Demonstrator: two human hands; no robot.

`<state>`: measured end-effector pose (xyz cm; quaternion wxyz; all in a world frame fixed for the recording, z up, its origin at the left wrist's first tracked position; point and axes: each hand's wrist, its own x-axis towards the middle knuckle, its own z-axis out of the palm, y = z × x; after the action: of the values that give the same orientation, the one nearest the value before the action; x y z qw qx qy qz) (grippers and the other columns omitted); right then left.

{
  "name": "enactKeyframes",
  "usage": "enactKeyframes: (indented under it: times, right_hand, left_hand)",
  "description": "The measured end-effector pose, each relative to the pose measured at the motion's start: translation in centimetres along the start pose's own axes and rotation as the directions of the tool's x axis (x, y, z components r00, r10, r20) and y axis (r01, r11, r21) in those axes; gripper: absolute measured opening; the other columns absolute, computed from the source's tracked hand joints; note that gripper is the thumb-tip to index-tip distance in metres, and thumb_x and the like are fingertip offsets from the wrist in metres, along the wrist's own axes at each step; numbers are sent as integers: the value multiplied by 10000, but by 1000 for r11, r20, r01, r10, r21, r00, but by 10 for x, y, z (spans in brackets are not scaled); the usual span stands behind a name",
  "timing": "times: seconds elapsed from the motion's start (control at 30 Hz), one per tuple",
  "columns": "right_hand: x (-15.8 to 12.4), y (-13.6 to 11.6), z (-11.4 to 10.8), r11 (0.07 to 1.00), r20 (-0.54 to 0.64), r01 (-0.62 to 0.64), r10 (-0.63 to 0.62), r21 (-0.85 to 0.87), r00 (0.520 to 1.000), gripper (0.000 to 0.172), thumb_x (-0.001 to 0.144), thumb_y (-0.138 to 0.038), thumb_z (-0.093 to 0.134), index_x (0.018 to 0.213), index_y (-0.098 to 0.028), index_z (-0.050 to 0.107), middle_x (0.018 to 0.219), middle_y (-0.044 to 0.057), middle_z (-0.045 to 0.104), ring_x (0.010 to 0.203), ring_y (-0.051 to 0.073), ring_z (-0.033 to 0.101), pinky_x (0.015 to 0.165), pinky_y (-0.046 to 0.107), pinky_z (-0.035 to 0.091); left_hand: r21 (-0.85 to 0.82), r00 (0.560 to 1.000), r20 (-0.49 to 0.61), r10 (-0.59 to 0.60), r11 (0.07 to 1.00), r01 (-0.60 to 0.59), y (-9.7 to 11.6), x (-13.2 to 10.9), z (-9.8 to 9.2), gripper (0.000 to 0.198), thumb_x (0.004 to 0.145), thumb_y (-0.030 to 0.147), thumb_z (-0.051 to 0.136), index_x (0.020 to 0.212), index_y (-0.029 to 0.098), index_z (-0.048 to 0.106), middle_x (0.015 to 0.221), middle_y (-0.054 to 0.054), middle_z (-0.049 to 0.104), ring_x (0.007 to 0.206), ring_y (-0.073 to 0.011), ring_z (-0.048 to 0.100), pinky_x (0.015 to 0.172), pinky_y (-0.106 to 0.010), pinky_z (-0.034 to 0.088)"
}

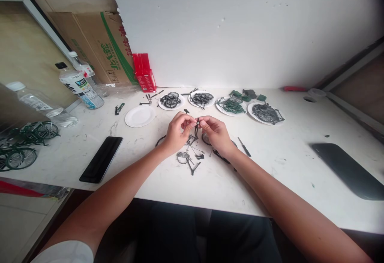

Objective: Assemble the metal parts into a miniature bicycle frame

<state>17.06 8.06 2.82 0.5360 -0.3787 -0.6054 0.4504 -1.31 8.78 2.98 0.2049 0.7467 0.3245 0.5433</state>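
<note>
My left hand (177, 132) and my right hand (216, 133) meet over the middle of the table, thumbs and fingertips pinched together. Between them is a small black model bicycle part (196, 131), held by both hands; its upper end is partly covered by the fingers. Below lie loose miniature bicycle pieces, among them a small round wire part (183, 158) and a black forked piece (193, 170). A dark model wheel (205, 138) is partly hidden behind my right hand. Just right of that hand rests a small screwdriver-like tool (245, 147).
Paper plates of black and green model parts stand along the back, with a bare white plate (140, 116) left of them. A phone (101, 159), assembled green model bicycles (25, 147) and bottles (81, 86) are at left. A dark case (348, 170) lies at right.
</note>
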Motion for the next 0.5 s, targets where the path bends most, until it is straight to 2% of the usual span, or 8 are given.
enactKeyframes:
  times: [0.27, 0.5]
  right_hand:
    - [-1, 0, 1, 1000, -22, 1, -2, -28, 1000, 459, 897, -651, 743, 1050, -218, 764, 988, 56, 764, 837, 188, 643, 745, 327, 524]
    - [-2, -1, 1, 998, -49, 28, -31, -60, 998, 436, 904, -643, 742, 1040, -229, 772, 1022, 64, 781, 897, 213, 672, 799, 348, 542]
  left_hand:
    - [-92, 995, -16, -102, 991, 100, 2, -2, 2, 206, 1022, 408, 648, 1012, 204, 679, 989, -66, 645, 856, -165, 610, 759, -310, 515]
    - [-143, 983, -11, -182, 973, 179, 2, -4, 5, 233, 1011, 434, 660, 1025, 203, 684, 1024, -75, 668, 922, -177, 631, 791, -311, 530]
